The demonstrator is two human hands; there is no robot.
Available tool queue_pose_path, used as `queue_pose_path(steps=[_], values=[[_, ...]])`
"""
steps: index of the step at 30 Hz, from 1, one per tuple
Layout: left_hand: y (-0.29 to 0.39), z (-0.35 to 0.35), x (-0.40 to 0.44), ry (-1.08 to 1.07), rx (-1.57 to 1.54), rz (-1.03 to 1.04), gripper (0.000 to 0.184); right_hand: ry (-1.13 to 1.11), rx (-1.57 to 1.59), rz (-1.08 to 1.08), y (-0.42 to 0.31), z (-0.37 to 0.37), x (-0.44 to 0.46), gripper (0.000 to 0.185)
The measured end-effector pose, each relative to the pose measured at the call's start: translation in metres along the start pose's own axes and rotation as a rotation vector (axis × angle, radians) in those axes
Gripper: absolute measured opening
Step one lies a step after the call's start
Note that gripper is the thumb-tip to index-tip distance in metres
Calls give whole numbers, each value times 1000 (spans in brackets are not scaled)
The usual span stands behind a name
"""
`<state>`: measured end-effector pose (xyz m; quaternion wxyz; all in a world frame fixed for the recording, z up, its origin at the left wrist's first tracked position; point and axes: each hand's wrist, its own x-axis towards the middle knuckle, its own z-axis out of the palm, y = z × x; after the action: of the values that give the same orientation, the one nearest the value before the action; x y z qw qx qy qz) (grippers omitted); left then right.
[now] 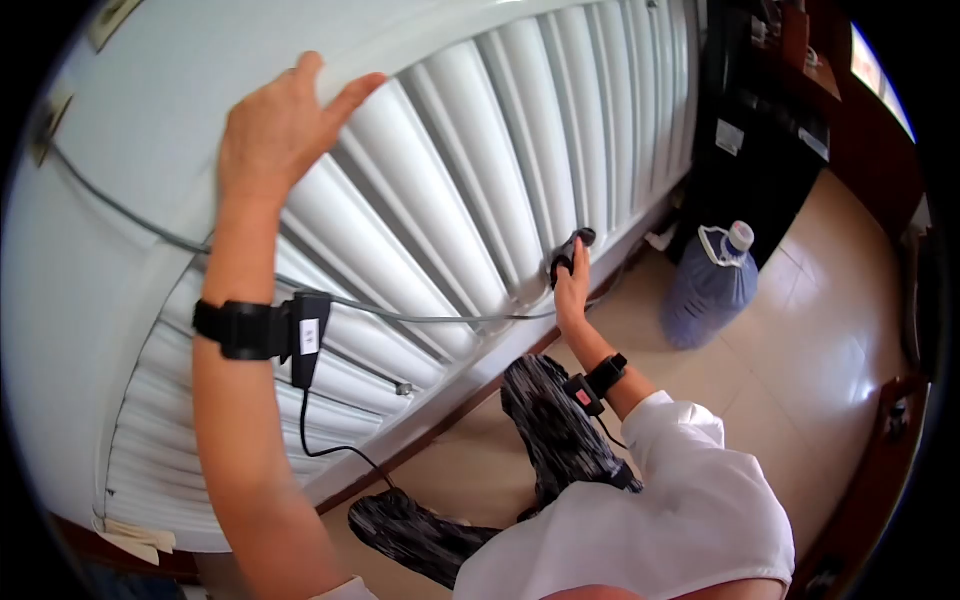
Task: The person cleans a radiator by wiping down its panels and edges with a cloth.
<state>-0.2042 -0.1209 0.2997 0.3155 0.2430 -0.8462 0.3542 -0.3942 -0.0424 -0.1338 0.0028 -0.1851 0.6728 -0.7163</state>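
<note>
My left hand point(275, 130) rests at the upper edge of a white ribbed panel point(440, 170), its thumb and fingers apart and holding nothing. Low on the panel's right part, my right hand point(572, 280) is closed round a black object point(570, 252) lying against the ribs; what this object is I cannot make out. A grey cable point(420, 318) crosses the panel from the wall at the left, passes behind my left forearm and reaches my right hand. Each of my wrists wears a black strap with a small box and a thin black cord.
A large bluish bottle point(712, 285) with a white cap stands on the tiled floor point(745, 400) at the right. Behind it is a black cabinet point(740, 170). Brown wooden furniture point(870, 130) lines the far right. My legs are below the panel. Pale cloth point(135, 540) hangs at the lower left.
</note>
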Motion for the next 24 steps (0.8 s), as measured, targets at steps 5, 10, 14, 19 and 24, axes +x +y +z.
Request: queue_pose_path(steps=[5, 10, 14, 19, 24], values=[[2, -7, 4, -94, -45, -38, 69, 27, 120, -586, -163, 25, 23, 58], [2, -7, 3, -59, -22, -21, 70, 109, 87, -909, -290, 50, 58, 59], [4, -9, 3, -81, -33, -45, 71, 147, -4, -1114, -281, 50, 65, 57], [5, -9, 1, -103, -6, -35, 72, -88, -200, -1131, -198, 30, 26, 55], [5, -10, 3, -157, 5, -70, 73, -265, -321, -1080, -114, 6, 0, 54]])
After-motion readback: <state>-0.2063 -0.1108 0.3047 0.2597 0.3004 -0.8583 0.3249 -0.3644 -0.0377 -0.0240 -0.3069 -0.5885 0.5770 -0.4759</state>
